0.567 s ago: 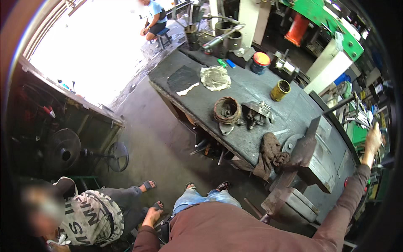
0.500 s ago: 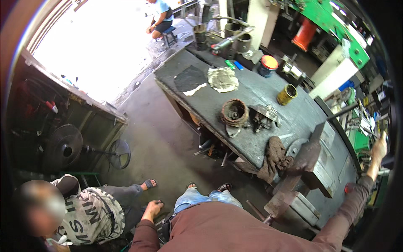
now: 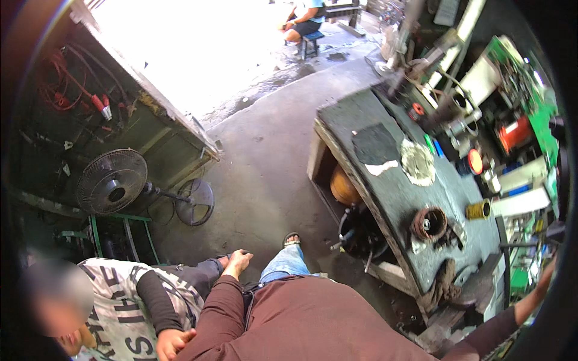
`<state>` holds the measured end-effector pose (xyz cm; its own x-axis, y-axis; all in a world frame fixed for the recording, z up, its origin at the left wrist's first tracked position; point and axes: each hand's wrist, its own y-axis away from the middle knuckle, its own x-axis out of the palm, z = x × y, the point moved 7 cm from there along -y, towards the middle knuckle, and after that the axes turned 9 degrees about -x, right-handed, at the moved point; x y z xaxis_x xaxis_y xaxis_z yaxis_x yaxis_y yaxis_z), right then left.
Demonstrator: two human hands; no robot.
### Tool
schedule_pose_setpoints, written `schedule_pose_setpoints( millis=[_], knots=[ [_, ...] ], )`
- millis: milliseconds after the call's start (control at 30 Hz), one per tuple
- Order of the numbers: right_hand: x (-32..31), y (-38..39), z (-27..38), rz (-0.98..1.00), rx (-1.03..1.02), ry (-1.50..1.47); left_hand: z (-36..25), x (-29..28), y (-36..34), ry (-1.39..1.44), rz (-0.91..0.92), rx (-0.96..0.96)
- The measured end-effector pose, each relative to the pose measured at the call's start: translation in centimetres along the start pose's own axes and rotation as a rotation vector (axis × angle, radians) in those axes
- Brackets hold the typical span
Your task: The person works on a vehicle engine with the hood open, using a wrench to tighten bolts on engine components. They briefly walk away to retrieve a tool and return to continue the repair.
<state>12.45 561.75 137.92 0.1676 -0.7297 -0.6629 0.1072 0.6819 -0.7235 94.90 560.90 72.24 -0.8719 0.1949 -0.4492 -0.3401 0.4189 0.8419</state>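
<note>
— Swung left since before: bench (image 3: 391, 198) now sits right, and the fan (image 3: 113, 182) shows.
— Left hand (image 3: 238, 263)?
— Loose, fingers apart, empty, hanging beside the knee.
— Right hand (image 3: 549, 268)?
— Stretched out past the bench's far end; grip impossible to tell.
— Nearest thing?
— Rusty coil (image 3: 428, 224), on the bench, well apart from both.

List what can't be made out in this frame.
- Right hand, head view: fingers lost in the dark fisheye rim; what they touch can't be told.
- Shelf clutter, head view: too small and blurred to identify.
- Left hand: seen from behind, resting by the thigh, palm hidden.
</note>
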Motion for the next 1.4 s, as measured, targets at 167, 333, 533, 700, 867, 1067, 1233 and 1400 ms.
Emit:
schedule_pose_setpoints(
  millis=[167, 333, 533, 700, 867, 1067, 1233, 1400],
  knots=[
    [16.5, -3.5, 14.8, 0.139, -0.047, -0.436, 0.4, -5.0, -6.5, 0.123, 0.019, -0.058],
    [35.3, -6.3, 29.2, 0.325, -0.004, -0.879, -2.8, -14.3, -1.6, 0.542, -0.247, -0.133],
    [51.8, -12.9, 40.9, 0.427, -0.108, -0.895, -0.6, -11.8, -5.3, 0.692, -0.019, -0.278],
    [68.0, -20.6, 47.8, 0.668, -0.141, -0.892, -7.7, -13.2, -7.0, 0.808, -0.097, -0.497],
    [86.4, -22.4, 54.9, 0.983, -0.465, -0.609, -18.8, -19.4, -8.1, 0.537, -0.157, -0.407],
    [105.7, -16.5, 52.0, 1.46, -0.265, -0.354, -23.6, -22.4, -22.7, 0.735, -0.081, -0.369],
    [111.9, -4.1, 38.4, 2.094, -0.794, 0.081, -32.4, -32.0, -31.1, 0.356, -0.069, -0.421],
    [112.3, -10.8, 37.7, 1.728, 0.504, 0.001, -43.6, -47.1, -37.4, 0.553, -0.212, -0.32]
  ],
)
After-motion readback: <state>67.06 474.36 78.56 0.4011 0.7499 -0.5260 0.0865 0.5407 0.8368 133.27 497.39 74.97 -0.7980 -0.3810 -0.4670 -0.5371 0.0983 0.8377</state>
